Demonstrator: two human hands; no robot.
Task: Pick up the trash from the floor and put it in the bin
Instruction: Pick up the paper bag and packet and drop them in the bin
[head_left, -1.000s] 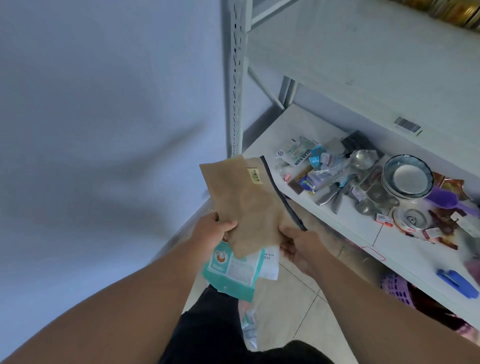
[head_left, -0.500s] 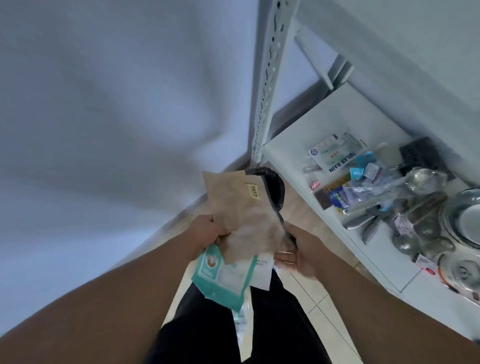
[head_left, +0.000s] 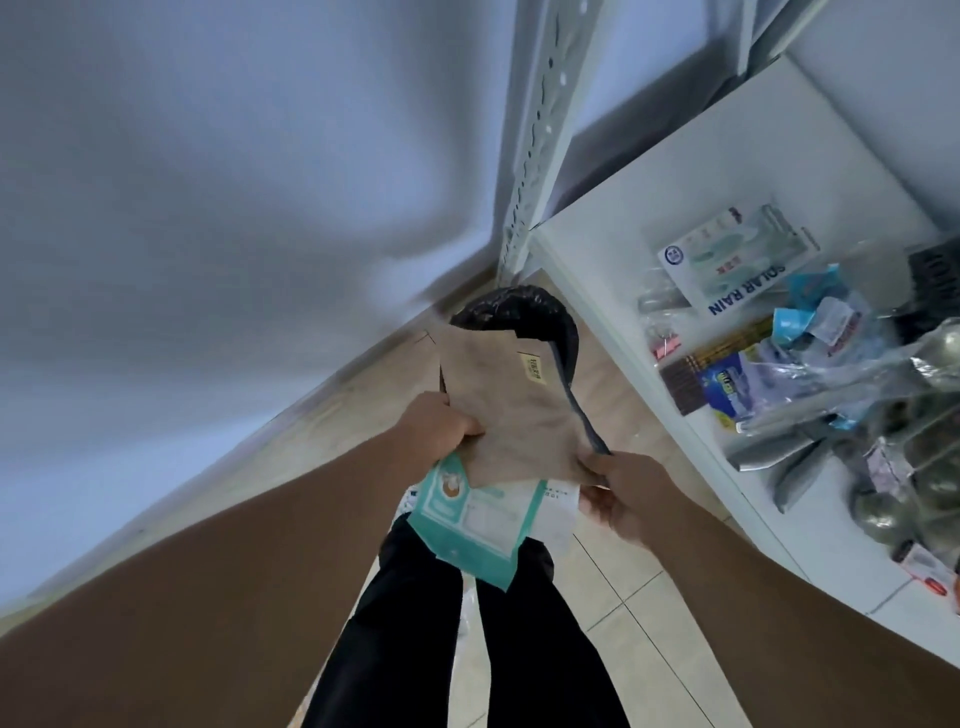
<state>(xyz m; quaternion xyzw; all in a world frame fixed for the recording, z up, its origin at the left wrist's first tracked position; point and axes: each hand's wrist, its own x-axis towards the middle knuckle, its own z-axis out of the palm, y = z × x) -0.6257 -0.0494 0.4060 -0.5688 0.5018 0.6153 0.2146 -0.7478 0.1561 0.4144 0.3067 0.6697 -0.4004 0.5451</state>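
Observation:
Both hands hold a stack of flat trash in front of me. On top is a brown paper pouch (head_left: 511, 410) with a small yellow label and a dark zip edge. Under it hang a teal-and-white packet (head_left: 467, 525) and a white slip (head_left: 558, 512). My left hand (head_left: 436, 423) grips the stack's left edge; my right hand (head_left: 623, 493) pinches its lower right corner. Just beyond the pouch's top, on the floor in the corner by the wall, stands a bin lined with a black bag (head_left: 519, 312), partly hidden by the pouch.
A white metal rack (head_left: 540, 130) rises right of the bin. Its low shelf (head_left: 701, 171) at the right carries packets, a "SOLAR RAIN" pack (head_left: 737, 260), plastic bags and metal utensils. A pale wall fills the left. Tiled floor and my dark trouser legs (head_left: 415, 623) lie below.
The view has swung down and left, closer to the corner. The black-lined bin has come into sight behind the pouch. Both hands keep the same hold on the stack.

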